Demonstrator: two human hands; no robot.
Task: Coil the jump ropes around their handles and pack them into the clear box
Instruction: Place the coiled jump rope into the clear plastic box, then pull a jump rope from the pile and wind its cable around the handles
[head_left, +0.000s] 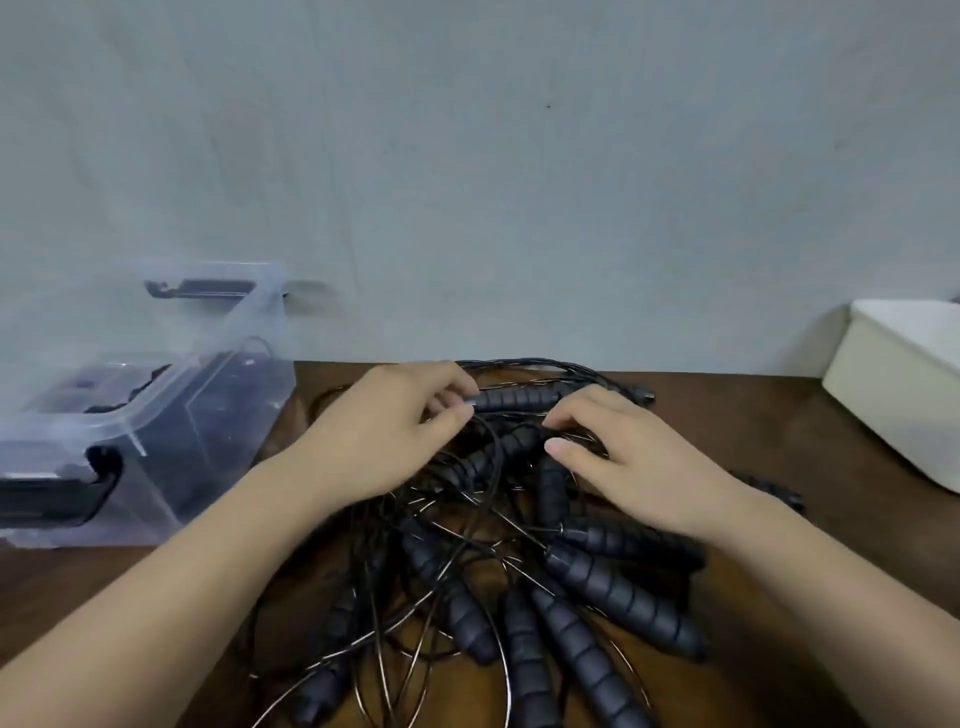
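From the head view, the handle (519, 400) being picked out lies across the far side of the jump rope pile (519, 582), its long axis running left to right between the two hands. The left grip (395, 431) has fingers and thumb curled round the handle's left end. The right grip (623, 467) sits just beside the other end with bent fingers dipped into the thin cords; I cannot tell whether it actually holds one. The rest of the ropes sprawl loose and uncoiled on the worktop (779, 415), handles fanned towards the person and cords crossing over each other, so lifting this handle will likely drag neighbours with it. The clear box (171, 431) stands to the left, nearer the left grip, open-topped with dark shapes inside that are too blurred to name, and its lid (218, 291) is propped against the wall behind. A white tub (904, 384) sits well apart on the right edge, leaving bare room there.
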